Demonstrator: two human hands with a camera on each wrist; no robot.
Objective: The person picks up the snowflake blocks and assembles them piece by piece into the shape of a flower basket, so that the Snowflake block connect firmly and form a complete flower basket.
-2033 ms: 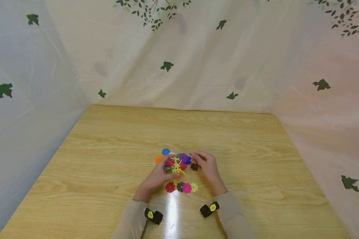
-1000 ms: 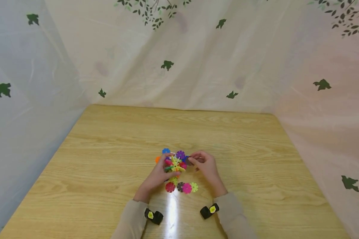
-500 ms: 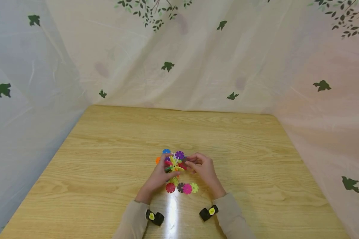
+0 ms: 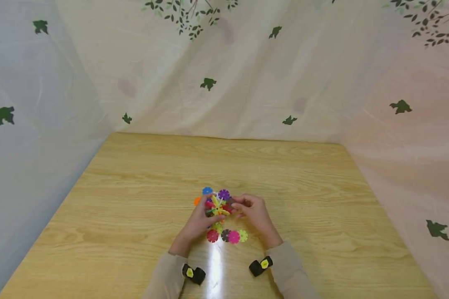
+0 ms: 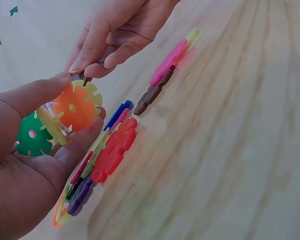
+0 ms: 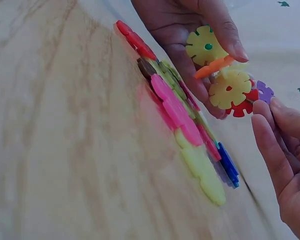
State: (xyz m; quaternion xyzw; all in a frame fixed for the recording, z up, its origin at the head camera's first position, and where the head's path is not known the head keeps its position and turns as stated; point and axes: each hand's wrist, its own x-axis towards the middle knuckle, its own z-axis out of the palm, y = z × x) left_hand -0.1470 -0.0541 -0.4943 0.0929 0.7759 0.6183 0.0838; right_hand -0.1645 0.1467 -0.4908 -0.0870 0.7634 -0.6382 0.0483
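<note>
My left hand (image 4: pixel 199 221) holds a cluster of interlocked notched plastic discs (image 4: pixel 218 207) above the table, between thumb and fingers. Yellow, orange and green discs of it show in the left wrist view, with a yellow disc (image 6: pixel 230 89) and a red disc (image 6: pixel 240 107) in the right wrist view. At the cluster's right side, my right hand (image 4: pixel 256 211) pinches a dark brown notched disc (image 5: pixel 80 78) between thumb and fingers. That brown disc meets the cluster's edge; fingers cover most of it, and I cannot tell whether its slot is engaged.
Near me on the wooden table (image 4: pixel 134 174) lie loose discs: red (image 4: pixel 212 236), dark brown (image 4: pixel 225 235), pink (image 4: pixel 233 237) and pale yellow (image 4: pixel 243 236). Beyond my left hand are a blue disc (image 4: pixel 207 190) and an orange disc (image 4: pixel 197 201). A curtain (image 4: pixel 247 83) hangs behind.
My right hand has taken the brown disc from the table's right side and moved it left to the cluster. My left hand has kept its hold, the cluster turning slightly.
</note>
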